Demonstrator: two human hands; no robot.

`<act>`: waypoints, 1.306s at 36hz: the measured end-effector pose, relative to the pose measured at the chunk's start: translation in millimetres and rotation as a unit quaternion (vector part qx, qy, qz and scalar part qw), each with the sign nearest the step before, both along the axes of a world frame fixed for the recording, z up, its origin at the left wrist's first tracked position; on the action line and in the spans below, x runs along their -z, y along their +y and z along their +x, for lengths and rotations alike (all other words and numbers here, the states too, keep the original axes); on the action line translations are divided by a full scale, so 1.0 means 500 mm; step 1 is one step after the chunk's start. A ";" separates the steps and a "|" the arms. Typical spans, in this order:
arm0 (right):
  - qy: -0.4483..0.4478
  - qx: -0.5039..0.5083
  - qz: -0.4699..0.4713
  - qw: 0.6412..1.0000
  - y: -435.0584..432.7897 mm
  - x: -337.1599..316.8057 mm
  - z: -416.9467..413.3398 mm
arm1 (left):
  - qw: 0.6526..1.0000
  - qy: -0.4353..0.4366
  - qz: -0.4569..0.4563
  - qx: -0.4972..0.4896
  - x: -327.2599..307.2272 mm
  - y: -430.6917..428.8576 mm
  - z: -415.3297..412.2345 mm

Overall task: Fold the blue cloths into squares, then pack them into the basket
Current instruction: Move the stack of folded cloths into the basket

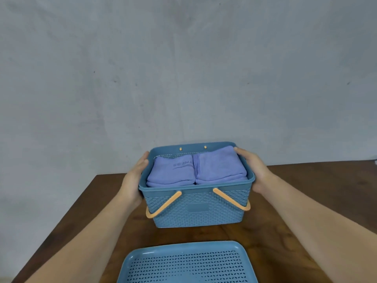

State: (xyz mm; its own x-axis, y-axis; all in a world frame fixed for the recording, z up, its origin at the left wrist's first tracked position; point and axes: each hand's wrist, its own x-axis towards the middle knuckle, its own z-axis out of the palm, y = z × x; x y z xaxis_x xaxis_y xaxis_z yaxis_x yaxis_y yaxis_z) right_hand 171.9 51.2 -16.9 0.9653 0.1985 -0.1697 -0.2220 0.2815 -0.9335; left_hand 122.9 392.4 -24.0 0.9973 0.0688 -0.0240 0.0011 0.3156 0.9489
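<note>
A blue woven plastic basket (195,209) with orange handles (163,205) folded down sits at the middle of the brown table. Two stacks of folded blue cloths lie side by side inside it, the left stack (170,172) showing printed letters and the right stack (219,166) rising a little above the rim. My left hand (134,180) grips the basket's left side, thumb at the rim. On the right side, my right hand (254,172) grips the rim, thumb on top near the back corner. Whether the basket's bottom touches the table is unclear.
A blue perforated lid (187,262) lies flat on the table (306,201) just in front of the basket, at the near edge. A plain grey wall stands close behind the table. Bare wood shows on both sides of the basket.
</note>
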 end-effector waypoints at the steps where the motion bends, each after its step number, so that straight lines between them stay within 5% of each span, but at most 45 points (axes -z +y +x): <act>1: -0.007 0.005 -0.009 1.000 0.000 -0.004 0.001 | 1.000 -0.010 0.010 0.011 0.005 0.009 0.005; 6: -0.016 0.035 -0.037 0.999 -0.007 -0.001 -0.020 | 0.991 -0.021 0.131 0.024 0.003 0.022 -0.033; 16: 0.067 0.076 -0.151 0.983 -0.113 0.127 -0.170 | 0.951 0.118 0.285 -0.027 0.107 0.111 -0.229; 21: 0.188 0.012 -0.184 0.965 -0.108 0.152 -0.273 | 0.916 0.221 0.334 -0.032 0.149 0.131 -0.311; 27: 0.203 -0.088 -0.214 0.951 -0.061 0.132 -0.355 | 0.901 0.293 0.320 0.016 0.145 0.082 -0.374; 38: -0.021 -0.074 -0.224 0.972 -0.063 -0.162 -0.442 | 0.939 0.053 0.334 -0.069 -0.129 0.069 -0.446; 47: -0.245 -0.009 -0.202 0.948 -0.062 -0.417 -0.333 | 0.914 -0.172 0.340 -0.137 -0.416 0.038 -0.356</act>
State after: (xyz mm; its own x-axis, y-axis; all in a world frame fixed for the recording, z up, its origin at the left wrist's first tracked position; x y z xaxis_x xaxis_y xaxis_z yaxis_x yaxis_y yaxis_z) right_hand 5.5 20.1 191.5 0.9451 0.2291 0.2330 0.2653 -0.1214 -0.9565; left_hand -55.3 411.2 183.8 0.8809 0.2007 0.4287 -0.3245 -0.4032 0.8556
